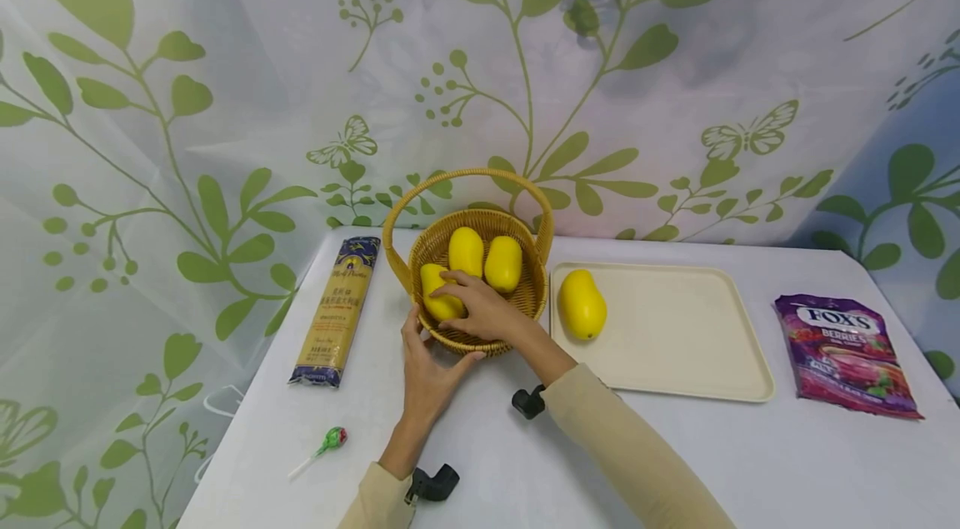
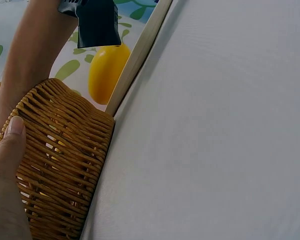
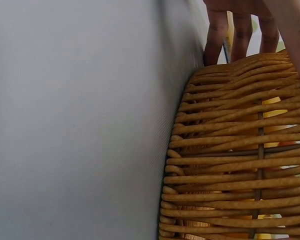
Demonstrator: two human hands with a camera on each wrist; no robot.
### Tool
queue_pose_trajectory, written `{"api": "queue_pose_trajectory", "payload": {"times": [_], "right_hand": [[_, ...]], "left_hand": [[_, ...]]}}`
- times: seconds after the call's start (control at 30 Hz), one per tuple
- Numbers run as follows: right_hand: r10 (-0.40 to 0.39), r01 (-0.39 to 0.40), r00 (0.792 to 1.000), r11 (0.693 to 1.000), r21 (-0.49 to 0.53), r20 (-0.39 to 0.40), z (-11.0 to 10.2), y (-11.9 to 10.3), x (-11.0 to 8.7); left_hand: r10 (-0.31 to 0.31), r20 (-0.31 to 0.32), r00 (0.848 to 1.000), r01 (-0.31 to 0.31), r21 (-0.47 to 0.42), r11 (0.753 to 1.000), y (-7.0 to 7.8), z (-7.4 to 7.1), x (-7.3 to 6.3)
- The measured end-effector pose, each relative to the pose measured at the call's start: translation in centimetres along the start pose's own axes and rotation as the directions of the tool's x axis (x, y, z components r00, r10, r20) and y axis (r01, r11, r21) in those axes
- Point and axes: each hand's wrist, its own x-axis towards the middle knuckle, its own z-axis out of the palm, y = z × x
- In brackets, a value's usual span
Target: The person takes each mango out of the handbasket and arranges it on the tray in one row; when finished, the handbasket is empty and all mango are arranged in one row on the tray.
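Three yellow mangoes (image 1: 504, 264) lie in the wicker basket (image 1: 529, 306), gripped by the left hand (image 1: 429, 376), right hand (image 1: 484, 312) touching the leftmost mango (image 1: 431, 278), grip uncertain; one mango (image 1: 582, 304) remains on the tray (image 1: 675, 333).

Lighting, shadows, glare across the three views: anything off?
Head: bright, fairly even light, faint highlights on the yellow fruit; the pasta packet's smallest print is too small to read. Left wrist: dimmer, table looks grey, narrow shadow along the tray. Right wrist: also dim, steeply tilted, soft dark shadow above the basket.
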Motion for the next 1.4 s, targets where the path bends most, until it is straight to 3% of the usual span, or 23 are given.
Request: {"api": "queue_pose_trajectory", "payload": {"times": [0.37, 0.77, 1.13, 1.4], "right_hand": [[-0.043, 0.043, 0.999, 0.999, -0.006, 0.003, 0.3, 0.3, 0.1], [0.016, -0.016, 1.000, 1.000, -0.008, 0.005, 0.1, 0.1, 0.0], [-0.036, 0.032, 0.993, 0.999, -0.034, -0.111, -2.6, -1.4, -2.6], [-0.106, 0.090, 0.956, 0.993, -0.070, -0.272, -5.3, -2.1, -5.2]], "left_hand": [[-0.005, -0.001, 1.000, 0.005, -0.011, 1.000, 0.1, 0.0, 0.0], [0.027, -0.009, 1.000, -0.027, 0.003, 1.000, 0.1, 0.0, -0.1], [0.010, 0.008, 1.000, -0.010, -0.004, 1.000, 0.2, 0.1, 0.0], [0.002, 0.007, 1.000, -0.002, -0.019, 1.000, 0.4, 0.0, 0.0]]}}
